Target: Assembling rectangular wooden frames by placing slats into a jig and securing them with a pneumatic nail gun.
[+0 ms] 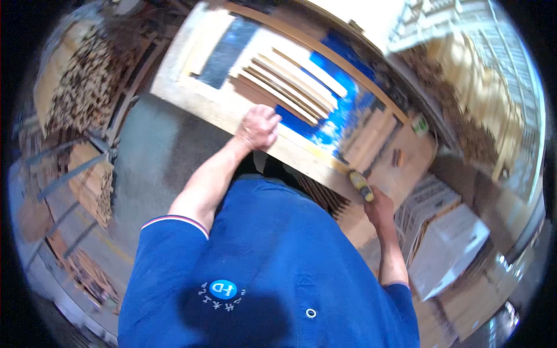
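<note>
My left hand (pixel 259 127) is at the near edge of a pale wooden workbench (pixel 200 95), its fingers curled closed; anything inside them is hidden. Just beyond it, several narrow wood strips (pixel 284 90) lie side by side at a slant over a bright blue area (pixel 299 123) of the bench top. At the bench's near right edge, my right hand (pixel 378 207) is closed round a yellow object with dark markings (pixel 361 185). This object is elongated and blurred, so its exact kind does not show. Its far end points toward the bench.
A dark flat panel (pixel 223 52) and a pale board (pixel 208 40) lie at the bench's far left. Brown boards (pixel 371 139) lie at its right. White boxes (pixel 449 243) stand right of me. Stacked timber is at left (pixel 87 81) and far right (pixel 470 98).
</note>
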Demonstrator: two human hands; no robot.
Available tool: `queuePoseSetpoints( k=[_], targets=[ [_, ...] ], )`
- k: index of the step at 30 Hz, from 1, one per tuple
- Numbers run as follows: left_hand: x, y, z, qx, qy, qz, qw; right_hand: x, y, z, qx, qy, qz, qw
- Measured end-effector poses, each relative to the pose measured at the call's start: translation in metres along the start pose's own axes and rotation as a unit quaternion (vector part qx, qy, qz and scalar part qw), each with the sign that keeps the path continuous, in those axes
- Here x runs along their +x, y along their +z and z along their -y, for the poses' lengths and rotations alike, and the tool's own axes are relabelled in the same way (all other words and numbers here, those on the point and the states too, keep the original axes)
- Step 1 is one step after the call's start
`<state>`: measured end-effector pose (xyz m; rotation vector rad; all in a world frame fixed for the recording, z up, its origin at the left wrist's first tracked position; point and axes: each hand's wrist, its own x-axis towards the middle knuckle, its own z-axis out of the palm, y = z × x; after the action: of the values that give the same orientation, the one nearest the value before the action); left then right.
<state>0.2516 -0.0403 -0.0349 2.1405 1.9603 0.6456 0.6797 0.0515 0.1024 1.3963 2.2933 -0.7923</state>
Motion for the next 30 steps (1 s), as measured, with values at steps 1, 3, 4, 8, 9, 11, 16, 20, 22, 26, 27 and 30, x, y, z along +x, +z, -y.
queuePoseSetpoints(
  k=[1, 3, 4, 8, 9, 11, 16, 20, 22, 26, 27, 30],
  targets=[
    [0.001, 0.000, -0.003, 0.001, -0.005, -0.013, 1.000, 0.001, -0.007, 0.002, 0.010, 0.012, 0.016, 1.000],
    [0.003, -0.002, -0.005, -0.017, -0.006, -0.003, 1.000, 0.008, -0.017, 0.009, 0.015, 0.014, 0.030, 0.999],
    [0.004, -0.002, -0.005, -0.024, -0.009, 0.002, 1.000, 0.012, -0.021, 0.015, 0.045, 0.016, 0.018, 0.999],
    [0.000, -0.011, -0.001, -0.030, -0.002, 0.006, 1.000, 0.066, -0.056, 0.069, 0.130, 0.061, 0.089, 0.986],
    [-0.001, -0.010, 0.000, -0.041, -0.011, 0.009, 0.999, 0.084, -0.079, 0.109, 0.163, 0.000, 0.078, 0.983],
    [-0.002, -0.017, 0.010, -0.061, -0.002, -0.014, 0.998, 0.129, -0.101, 0.171, 0.244, 0.031, 0.095, 0.965],
    [-0.007, -0.054, 0.066, -0.077, -0.056, -0.079, 0.992, 0.267, -0.135, 0.307, 0.121, -0.096, 0.063, 0.986],
    [-0.014, -0.054, 0.104, -0.053, -0.032, -0.113, 0.992, 0.372, -0.128, 0.377, 0.121, -0.156, 0.026, 0.980],
    [-0.013, -0.052, 0.102, -0.059, -0.058, -0.108, 0.991, 0.402, -0.128, 0.406, 0.124, -0.136, 0.041, 0.982],
    [-0.012, -0.051, 0.102, -0.043, -0.084, -0.085, 0.992, 0.448, -0.118, 0.417, 0.147, -0.151, 0.060, 0.976],
    [-0.014, -0.051, 0.102, -0.047, -0.082, -0.084, 0.992, 0.449, -0.117, 0.421, 0.138, -0.134, 0.071, 0.979],
    [-0.015, -0.051, 0.103, -0.056, -0.090, -0.068, 0.992, 0.455, -0.113, 0.423, 0.109, -0.135, 0.072, 0.982]
  ],
)
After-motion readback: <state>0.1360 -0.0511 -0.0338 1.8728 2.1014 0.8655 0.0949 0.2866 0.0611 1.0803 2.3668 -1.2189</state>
